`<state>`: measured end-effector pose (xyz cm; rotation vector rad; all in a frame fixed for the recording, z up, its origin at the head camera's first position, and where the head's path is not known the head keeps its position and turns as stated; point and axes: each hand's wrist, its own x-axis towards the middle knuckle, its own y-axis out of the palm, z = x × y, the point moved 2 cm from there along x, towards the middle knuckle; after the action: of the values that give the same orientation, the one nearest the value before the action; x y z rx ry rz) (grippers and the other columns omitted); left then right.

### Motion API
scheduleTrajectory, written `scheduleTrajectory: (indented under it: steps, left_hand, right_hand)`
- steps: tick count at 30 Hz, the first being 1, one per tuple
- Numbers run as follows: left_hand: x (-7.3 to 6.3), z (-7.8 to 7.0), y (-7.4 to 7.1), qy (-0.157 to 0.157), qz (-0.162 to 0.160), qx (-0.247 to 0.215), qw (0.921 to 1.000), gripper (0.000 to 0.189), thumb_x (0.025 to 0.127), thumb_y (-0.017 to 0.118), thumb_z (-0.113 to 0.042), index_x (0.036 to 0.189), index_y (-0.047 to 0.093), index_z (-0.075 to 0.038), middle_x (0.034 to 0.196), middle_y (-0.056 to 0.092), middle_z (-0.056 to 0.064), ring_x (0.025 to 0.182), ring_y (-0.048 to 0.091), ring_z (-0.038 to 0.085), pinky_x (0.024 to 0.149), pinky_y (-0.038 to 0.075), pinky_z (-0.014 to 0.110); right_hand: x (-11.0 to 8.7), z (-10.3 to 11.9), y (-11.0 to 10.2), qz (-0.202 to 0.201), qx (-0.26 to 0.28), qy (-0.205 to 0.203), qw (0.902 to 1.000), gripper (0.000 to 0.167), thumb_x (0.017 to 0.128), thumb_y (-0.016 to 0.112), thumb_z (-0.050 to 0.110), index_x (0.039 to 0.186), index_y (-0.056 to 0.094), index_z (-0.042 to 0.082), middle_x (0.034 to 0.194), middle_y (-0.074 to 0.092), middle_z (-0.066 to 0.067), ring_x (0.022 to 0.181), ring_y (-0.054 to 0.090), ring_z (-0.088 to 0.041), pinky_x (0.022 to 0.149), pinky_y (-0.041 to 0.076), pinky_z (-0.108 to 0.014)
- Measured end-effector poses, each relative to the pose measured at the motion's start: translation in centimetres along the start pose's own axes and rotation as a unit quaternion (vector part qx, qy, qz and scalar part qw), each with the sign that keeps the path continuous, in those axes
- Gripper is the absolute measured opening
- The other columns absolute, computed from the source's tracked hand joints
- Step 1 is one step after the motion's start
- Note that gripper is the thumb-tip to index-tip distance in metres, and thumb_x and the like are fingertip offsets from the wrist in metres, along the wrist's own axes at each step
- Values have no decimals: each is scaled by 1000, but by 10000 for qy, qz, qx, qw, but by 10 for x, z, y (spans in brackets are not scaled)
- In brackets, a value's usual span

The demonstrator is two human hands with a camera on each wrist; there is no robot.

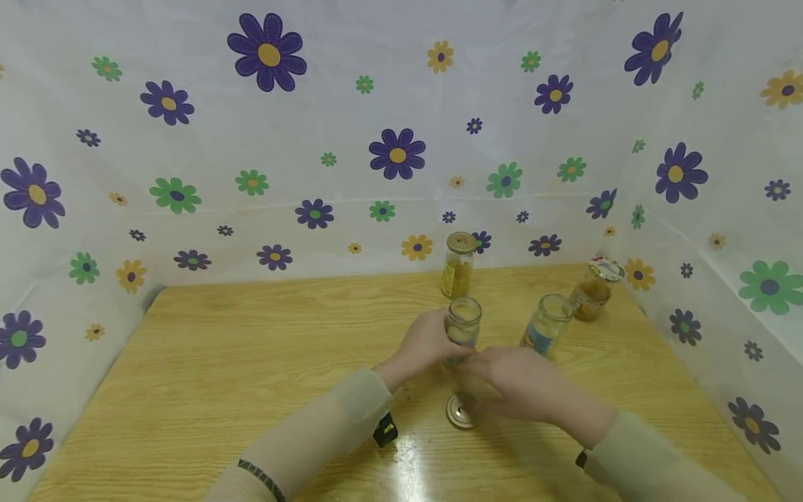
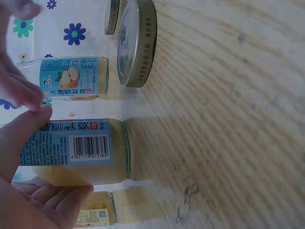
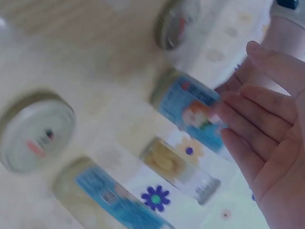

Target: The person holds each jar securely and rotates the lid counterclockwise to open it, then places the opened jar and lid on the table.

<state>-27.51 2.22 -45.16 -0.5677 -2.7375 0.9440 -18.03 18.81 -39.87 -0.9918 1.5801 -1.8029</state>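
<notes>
My left hand (image 1: 429, 341) grips an upright glass jar (image 1: 464, 317) with an uncovered mouth. In the left wrist view the jar's blue label (image 2: 71, 143) shows a barcode, and its base is at the tabletop. My right hand (image 1: 533, 383) is just to the right of this jar, blurred, with fingers extended and nothing held; in the right wrist view its fingertips (image 3: 228, 131) overlap the jar. A metal lid (image 1: 461, 410) lies on the table below the hands, and a second lid (image 2: 112, 16) shows farther off in the left wrist view.
Another uncovered jar (image 1: 546, 324) with a blue label stands to the right. Behind it is a lidded jar (image 1: 592, 293) with a patterned cap. A gold-lidded jar (image 1: 461, 268) of yellow pieces stands near the table's back edge, before a flowered cloth (image 1: 339, 181).
</notes>
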Motion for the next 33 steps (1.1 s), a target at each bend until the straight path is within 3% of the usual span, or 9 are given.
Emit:
scheduleTrajectory:
  steps: [4,11,17,24,33]
  left_hand:
    - [0,0,0,50,-45,108,9999,47,78,96,-21,117,73,-7,110,80,8,103,76,25,93,62,40]
    - [-1,1,-1,25,69,-55,10000,49,80,96,-23,121,73,-10,116,79,7,106,75,24,94,62,40]
    - [-1,0,0,-29,130,-32,9999,51,80,95,-24,123,72,-10,118,79,7,107,76,24,95,62,40]
    - [-3,-1,-1,-97,150,-95,9998,49,80,96,-24,121,72,-11,118,79,6,108,75,24,95,62,41]
    - [-3,-2,-1,-46,128,-5,9999,47,80,95,-23,119,72,-12,117,79,7,107,75,25,95,62,40]
  right_hand:
    - [0,-5,-18,154,-78,266,9995,56,84,92,22,133,71,7,123,78,-8,108,76,-24,89,65,-39]
    - [0,-16,-55,33,-171,442,9989,50,87,89,20,130,71,4,122,77,-10,109,75,-27,90,64,-43]
    - [-3,-33,-84,-29,-312,966,9948,51,88,88,21,132,71,4,126,77,-14,105,76,-29,87,65,-45]
    - [-9,-52,-105,-208,-410,1200,9917,50,87,88,17,131,71,1,124,78,-16,107,77,-34,90,64,-49]
    - [-18,-86,-120,-49,-316,1988,9795,53,88,87,17,134,68,-3,131,73,-25,118,71,-45,99,59,-59]
